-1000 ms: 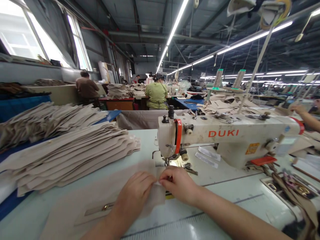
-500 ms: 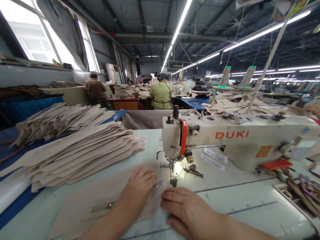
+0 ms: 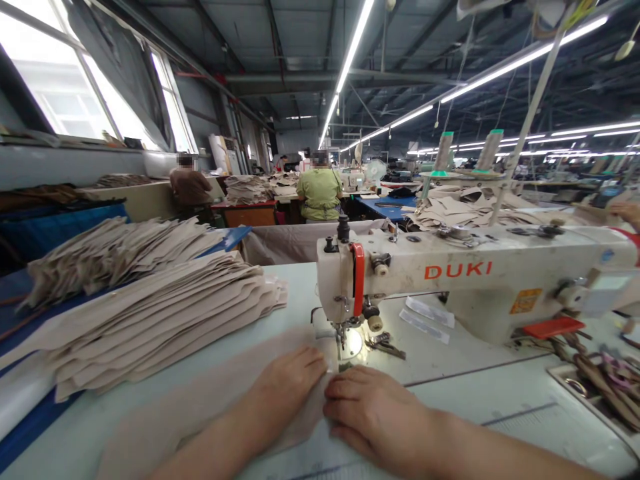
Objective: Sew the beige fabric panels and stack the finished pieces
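Note:
My left hand (image 3: 285, 393) lies flat, fingers stretched out, on a beige fabric piece (image 3: 210, 400) spread over the pale sewing table (image 3: 475, 400). My right hand (image 3: 375, 413) rests flat beside it, fingertips on the fabric's right edge. Both sit just in front of the needle and presser foot (image 3: 345, 337) of the white DUKI sewing machine (image 3: 475, 277). The fabric's leading corner is close to the lit needle plate.
A tall stack of cut beige pieces (image 3: 150, 313) lies to my left, with a second stack (image 3: 110, 253) behind it. Small scissors (image 3: 385, 343) lie by the needle plate. Zipper tape and metal rings (image 3: 600, 380) lie at the right. Two people sit at tables farther back.
My right hand went from pinching at the needle to lying flat on the fabric. Both hands slid slightly back toward me and the fabric shifted with them.

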Available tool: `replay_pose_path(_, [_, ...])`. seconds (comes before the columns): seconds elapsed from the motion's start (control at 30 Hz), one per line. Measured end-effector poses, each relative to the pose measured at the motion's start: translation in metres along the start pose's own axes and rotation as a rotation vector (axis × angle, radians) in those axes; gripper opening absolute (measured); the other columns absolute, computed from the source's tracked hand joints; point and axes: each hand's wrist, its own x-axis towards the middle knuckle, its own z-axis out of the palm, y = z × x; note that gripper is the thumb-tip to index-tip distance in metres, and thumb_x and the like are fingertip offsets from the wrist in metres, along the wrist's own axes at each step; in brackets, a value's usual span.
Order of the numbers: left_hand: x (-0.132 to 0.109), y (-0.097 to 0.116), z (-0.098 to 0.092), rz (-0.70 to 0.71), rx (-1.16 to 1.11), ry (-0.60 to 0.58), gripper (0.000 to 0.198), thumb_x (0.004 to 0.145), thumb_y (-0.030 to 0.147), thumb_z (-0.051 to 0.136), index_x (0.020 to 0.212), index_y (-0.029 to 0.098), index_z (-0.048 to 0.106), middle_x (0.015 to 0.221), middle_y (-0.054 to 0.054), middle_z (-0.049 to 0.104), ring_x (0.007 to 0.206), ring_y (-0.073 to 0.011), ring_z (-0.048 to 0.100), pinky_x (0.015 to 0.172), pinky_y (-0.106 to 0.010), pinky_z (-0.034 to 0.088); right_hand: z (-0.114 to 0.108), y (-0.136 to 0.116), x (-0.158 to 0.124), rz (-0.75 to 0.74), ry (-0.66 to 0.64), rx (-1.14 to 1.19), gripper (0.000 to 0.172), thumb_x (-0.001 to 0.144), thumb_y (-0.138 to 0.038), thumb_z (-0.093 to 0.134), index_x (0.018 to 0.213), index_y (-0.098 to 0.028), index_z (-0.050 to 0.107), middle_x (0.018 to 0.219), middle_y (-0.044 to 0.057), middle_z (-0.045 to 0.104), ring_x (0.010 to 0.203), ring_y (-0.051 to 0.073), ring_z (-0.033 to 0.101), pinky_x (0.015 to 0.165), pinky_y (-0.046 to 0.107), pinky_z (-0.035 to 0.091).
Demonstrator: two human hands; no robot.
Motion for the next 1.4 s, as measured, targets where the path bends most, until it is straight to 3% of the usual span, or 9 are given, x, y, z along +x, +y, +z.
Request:
replay_pose_path(0.27, [0.005,0.000,0.013,-0.022,-0.014,0.091,0.026,0.087,0.000,0.041,0.088,0.016,0.060,0.087,-0.004,0.066,0.080,-0.0192,0.063,0.074,-0.032,0.055,0.019,0.009,-0.005,-0.061,0.163,-0.044,0.016,0.092,-0.018,0.049,0.098,-0.017,0.064,0.100,0.008,0.069,0.098,0.018,0.061,0.093,0.029,0.046])
replay_pose_path(0.7, [0.007,0.005,0.017,-0.006,-0.074,0.136,0.029,0.090,0.001,0.038,0.085,0.018,0.061,0.088,-0.004,0.068,0.081,-0.0185,0.064,0.076,-0.032,0.056,0.032,0.019,-0.003,-0.082,0.213,-0.027,0.014,0.089,-0.021,0.052,0.097,-0.018,0.063,0.098,0.006,0.069,0.100,0.017,0.062,0.094,0.027,0.048])
replay_pose_path(1.03, [0.009,0.008,0.014,0.025,-0.028,0.240,0.031,0.089,-0.002,0.036,0.091,0.017,0.060,0.091,-0.004,0.070,0.082,-0.0170,0.066,0.081,-0.029,0.055,0.054,0.028,-0.006,-0.149,0.317,-0.148,0.011,0.093,-0.026,0.053,0.094,-0.021,0.063,0.093,0.004,0.072,0.092,0.016,0.066,0.081,0.025,0.053])
replay_pose_path(1.2, [0.009,0.007,0.015,0.036,-0.037,0.223,0.029,0.087,-0.003,0.038,0.092,0.017,0.060,0.091,-0.003,0.070,0.083,-0.0168,0.066,0.082,-0.029,0.054,0.053,0.028,-0.005,-0.158,0.365,-0.143,0.012,0.093,-0.025,0.053,0.092,-0.020,0.063,0.092,0.003,0.072,0.088,0.016,0.066,0.077,0.025,0.054])
replay_pose_path(1.4, [0.007,0.006,0.019,0.025,0.010,0.157,0.031,0.085,-0.003,0.041,0.094,0.018,0.061,0.095,-0.002,0.070,0.087,-0.0161,0.065,0.090,-0.029,0.051,0.052,0.028,-0.007,-0.156,0.328,-0.123,0.010,0.092,-0.023,0.054,0.093,-0.020,0.063,0.095,0.004,0.072,0.091,0.016,0.066,0.083,0.025,0.053])
